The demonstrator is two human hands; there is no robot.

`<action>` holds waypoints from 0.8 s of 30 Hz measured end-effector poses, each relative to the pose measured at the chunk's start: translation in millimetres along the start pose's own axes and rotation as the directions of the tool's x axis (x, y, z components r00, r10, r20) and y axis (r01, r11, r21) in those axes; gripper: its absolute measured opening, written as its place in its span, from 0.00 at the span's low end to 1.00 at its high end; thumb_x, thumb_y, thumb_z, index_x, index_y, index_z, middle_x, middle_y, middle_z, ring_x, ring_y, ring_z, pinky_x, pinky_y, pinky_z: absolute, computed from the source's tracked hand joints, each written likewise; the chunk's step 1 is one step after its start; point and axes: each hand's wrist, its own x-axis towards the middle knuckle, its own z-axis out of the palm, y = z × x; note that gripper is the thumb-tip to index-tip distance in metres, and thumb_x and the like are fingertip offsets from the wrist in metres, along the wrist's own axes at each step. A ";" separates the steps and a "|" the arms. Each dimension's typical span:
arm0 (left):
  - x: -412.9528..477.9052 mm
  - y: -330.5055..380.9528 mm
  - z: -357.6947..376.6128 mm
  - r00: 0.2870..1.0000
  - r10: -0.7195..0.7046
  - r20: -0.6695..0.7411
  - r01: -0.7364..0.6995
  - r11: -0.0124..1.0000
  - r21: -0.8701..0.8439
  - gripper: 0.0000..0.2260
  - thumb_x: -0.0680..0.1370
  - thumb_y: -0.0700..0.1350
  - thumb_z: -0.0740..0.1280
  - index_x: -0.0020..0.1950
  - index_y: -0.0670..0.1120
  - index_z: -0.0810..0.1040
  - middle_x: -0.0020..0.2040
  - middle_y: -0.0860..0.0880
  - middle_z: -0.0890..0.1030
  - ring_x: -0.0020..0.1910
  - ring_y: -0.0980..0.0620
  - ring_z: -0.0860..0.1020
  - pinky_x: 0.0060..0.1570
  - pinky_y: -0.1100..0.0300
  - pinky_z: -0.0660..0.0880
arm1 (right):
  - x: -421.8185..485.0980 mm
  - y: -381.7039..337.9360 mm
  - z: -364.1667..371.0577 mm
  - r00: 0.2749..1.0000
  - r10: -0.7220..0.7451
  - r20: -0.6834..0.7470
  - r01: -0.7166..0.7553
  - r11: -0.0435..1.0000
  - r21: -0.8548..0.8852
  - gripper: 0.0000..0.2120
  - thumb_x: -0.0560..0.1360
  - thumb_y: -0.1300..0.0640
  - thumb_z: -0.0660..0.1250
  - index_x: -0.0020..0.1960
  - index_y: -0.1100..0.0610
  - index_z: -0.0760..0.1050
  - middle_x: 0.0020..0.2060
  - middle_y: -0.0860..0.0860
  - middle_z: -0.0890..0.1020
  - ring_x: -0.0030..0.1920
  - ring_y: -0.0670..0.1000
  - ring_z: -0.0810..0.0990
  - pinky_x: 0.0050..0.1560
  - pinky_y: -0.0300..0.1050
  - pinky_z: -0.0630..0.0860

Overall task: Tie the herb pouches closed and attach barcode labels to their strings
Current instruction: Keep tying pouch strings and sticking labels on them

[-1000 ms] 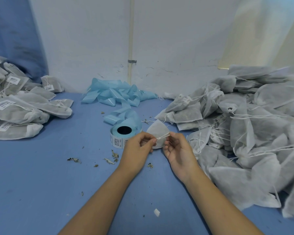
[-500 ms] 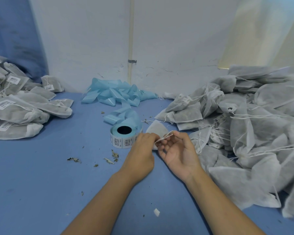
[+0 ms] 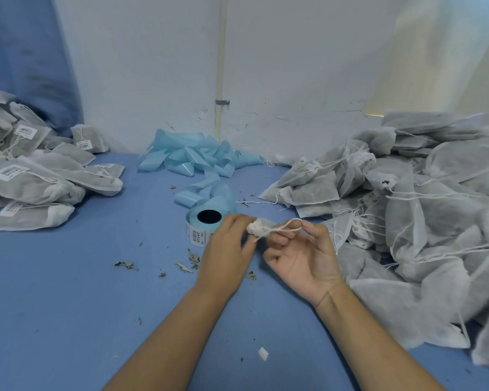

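Pulled rightward, string [image 3: 290, 224] loops between right fingers [image 3: 308, 227] and left-held pouch [image 3: 259, 228].

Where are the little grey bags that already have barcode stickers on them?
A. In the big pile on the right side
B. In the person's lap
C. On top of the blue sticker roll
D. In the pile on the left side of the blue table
D: the white barcode labels show only on the grey fabric pouches piled at the left of the blue table.

Labelled pouches [image 3: 34, 182] lie far left on the desk [image 3: 68, 292]; unlabelled pouches [image 3: 407, 210] heaped right. Label roll [image 3: 206, 224] centre, spent backing tape [image 3: 192, 159] behind it, against the wall [image 3: 266, 66].
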 end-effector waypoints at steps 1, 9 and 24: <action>-0.1 0.2 -0.2 0.999 -0.024 -0.035 0.023 0.999 -0.022 0.08 0.77 0.39 0.64 0.55 0.44 0.79 0.52 0.53 0.76 0.47 0.61 0.72 0.45 0.74 0.65 | 0.1 0.1 -0.2 1.000 0.008 0.011 -0.008 1.000 -0.002 0.13 0.55 0.57 0.80 0.33 0.53 0.76 0.30 0.47 0.72 0.32 0.46 0.73 0.33 0.37 0.68; 1.4 6.0 -1.0 0.943 -0.228 -0.243 0.143 0.936 -0.323 0.12 0.81 0.44 0.61 0.45 0.63 0.70 0.33 0.58 0.76 0.32 0.63 0.72 0.34 0.71 0.68 | 3.8 4.8 -1.9 0.997 0.038 -0.060 -0.042 0.996 -0.076 0.14 0.54 0.60 0.78 0.33 0.55 0.74 0.32 0.48 0.71 0.33 0.47 0.73 0.33 0.38 0.71; 12.7 -0.6 -1.1 0.839 -0.544 -0.007 0.288 0.456 -0.842 0.09 0.81 0.44 0.59 0.50 0.48 0.79 0.44 0.51 0.82 0.47 0.52 0.81 0.43 0.58 0.80 | 12.2 25.1 -5.3 0.817 -0.425 -0.390 0.084 0.757 -0.648 0.05 0.73 0.64 0.69 0.40 0.57 0.77 0.40 0.53 0.80 0.46 0.53 0.76 0.57 0.51 0.73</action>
